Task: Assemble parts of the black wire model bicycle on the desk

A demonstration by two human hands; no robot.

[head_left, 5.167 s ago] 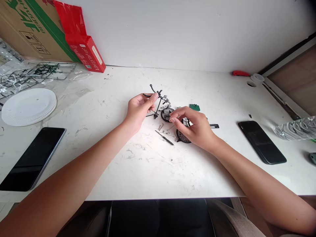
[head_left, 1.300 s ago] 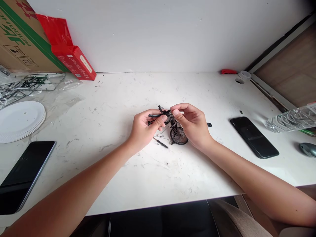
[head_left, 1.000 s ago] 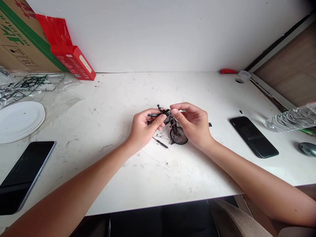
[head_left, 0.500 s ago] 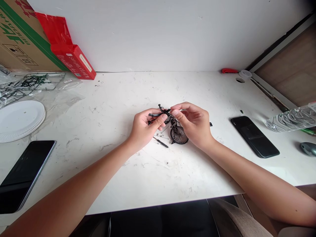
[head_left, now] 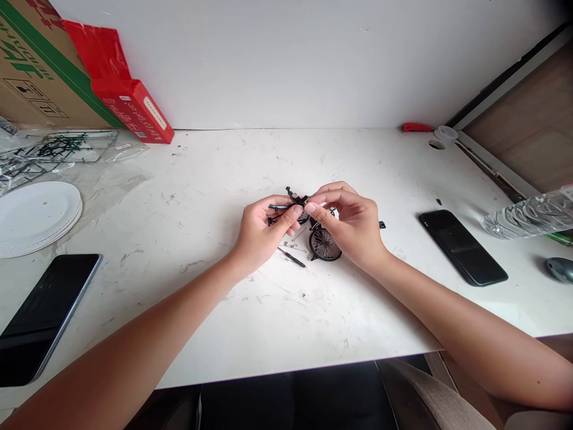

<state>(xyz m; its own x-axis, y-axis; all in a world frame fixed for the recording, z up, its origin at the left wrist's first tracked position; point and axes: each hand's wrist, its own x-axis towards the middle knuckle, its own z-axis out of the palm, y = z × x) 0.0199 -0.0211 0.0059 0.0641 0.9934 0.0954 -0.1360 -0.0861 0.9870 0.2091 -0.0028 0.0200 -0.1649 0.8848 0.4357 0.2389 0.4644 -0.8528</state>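
Observation:
Between my hands is a small black model bicycle part [head_left: 293, 196], with handlebar-like pieces sticking up. My left hand [head_left: 266, 230] pinches it from the left with thumb and fingers. From the right, the thumb and index finger of my right hand [head_left: 347, 218] close on the same part, and their tips hide the contact. Just below, beside my right hand, a black spoked wheel [head_left: 324, 245] rests at the table. A thin black tool [head_left: 293, 258] and several tiny metal pieces [head_left: 290, 245] lie under my left fingertips.
Phones lie at left [head_left: 45, 316] and right [head_left: 463, 248]. White plates [head_left: 40, 218], bagged plastic frames [head_left: 62, 146], a red packet [head_left: 134, 110] and a carton [head_left: 31, 65] stand at left. At right are a water bottle [head_left: 528, 212], a mouse [head_left: 559, 269] and a red object [head_left: 416, 127].
My right thumb and index finger have moved slightly left, nearer my left fingertips. The black part has shifted up a little in my left hand.

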